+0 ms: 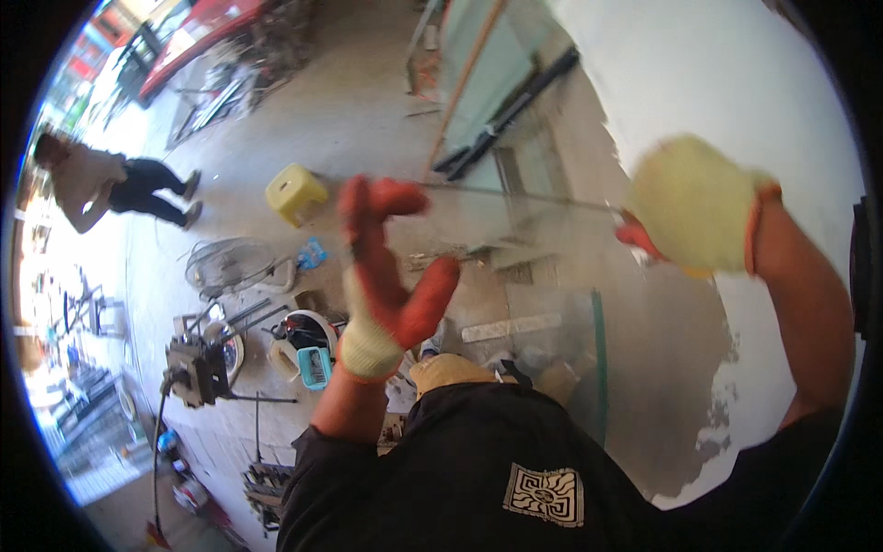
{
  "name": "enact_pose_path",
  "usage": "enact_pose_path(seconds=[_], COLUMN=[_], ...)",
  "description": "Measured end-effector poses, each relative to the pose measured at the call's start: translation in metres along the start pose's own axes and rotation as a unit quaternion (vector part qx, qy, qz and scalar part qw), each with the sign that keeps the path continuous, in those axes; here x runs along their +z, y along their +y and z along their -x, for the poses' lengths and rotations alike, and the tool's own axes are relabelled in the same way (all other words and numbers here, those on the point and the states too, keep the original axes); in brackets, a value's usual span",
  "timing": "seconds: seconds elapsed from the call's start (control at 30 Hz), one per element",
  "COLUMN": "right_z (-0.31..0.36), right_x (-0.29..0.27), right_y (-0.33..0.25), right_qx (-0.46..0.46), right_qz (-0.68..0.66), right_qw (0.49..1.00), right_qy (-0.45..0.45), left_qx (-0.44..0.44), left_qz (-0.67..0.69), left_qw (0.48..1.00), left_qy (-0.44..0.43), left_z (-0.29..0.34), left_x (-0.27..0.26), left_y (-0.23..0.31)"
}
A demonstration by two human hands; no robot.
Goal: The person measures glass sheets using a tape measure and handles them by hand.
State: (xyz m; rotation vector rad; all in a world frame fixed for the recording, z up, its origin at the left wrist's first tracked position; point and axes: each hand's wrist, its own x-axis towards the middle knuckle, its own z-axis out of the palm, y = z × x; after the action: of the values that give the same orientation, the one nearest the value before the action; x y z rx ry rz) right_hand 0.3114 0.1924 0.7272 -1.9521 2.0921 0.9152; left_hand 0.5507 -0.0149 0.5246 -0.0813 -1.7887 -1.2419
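My left hand (391,276), in a cream work glove with red-coated palm and fingers, is raised with thumb and fingers apart, nothing gripped in it. On the right, my right hand (694,207) wears the same kind of glove, slightly blurred by motion. Its fingers are closed round the end of a long thin metal rod (524,195), whose grip end they mostly hide. Leftward the rod runs to the fingertips of my left hand; whether it touches them I cannot tell. Below the rod stands a clear glass sheet (600,368) with a green edge.
Glass panes (487,74) and black bars (506,120) lean by the partly white wall (754,83). On the floor are a yellow stool (296,193), a fan (230,265), a blue basket (315,368) and a metal vise-like stand (198,373). A person (110,184) stands far left.
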Motion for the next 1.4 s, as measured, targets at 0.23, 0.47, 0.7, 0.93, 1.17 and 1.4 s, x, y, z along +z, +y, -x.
enact_pose_path(seconds=[0.23, 0.47, 0.7, 0.93, 1.17, 1.4], right_z=[-0.034, -0.003, 0.017, 0.137, 0.209, 0.218], right_x=[-0.101, -0.058, 0.006, 0.133, 0.144, 0.144], right_y=[-0.035, -0.004, -0.002, -0.107, -0.236, -0.278], right_qx=[0.223, 0.094, 0.231, 0.319, 0.339, 0.404], right_qz=[-0.046, -0.019, -0.263, -0.499, -0.564, -0.493], right_qw=[0.933, 0.991, 0.918, 0.806, 0.722, 0.735], right_qy=[-0.278, -0.091, 0.185, 0.026, -0.214, -0.23], left_qx=[-0.173, -0.251, -0.263, -0.348, -0.347, -0.348], left_qz=[0.046, 0.008, -0.094, -0.091, -0.196, -0.137], left_qw=[0.984, 0.967, 0.952, 0.9, 0.903, 0.914], left_qy=[0.021, -0.052, 0.124, 0.245, 0.162, 0.154], left_z=[0.008, 0.039, 0.059, 0.087, 0.113, 0.123], left_x=[-0.014, -0.055, -0.064, -0.087, -0.091, -0.083], left_y=[-0.042, -0.076, -0.041, -0.055, -0.068, -0.084])
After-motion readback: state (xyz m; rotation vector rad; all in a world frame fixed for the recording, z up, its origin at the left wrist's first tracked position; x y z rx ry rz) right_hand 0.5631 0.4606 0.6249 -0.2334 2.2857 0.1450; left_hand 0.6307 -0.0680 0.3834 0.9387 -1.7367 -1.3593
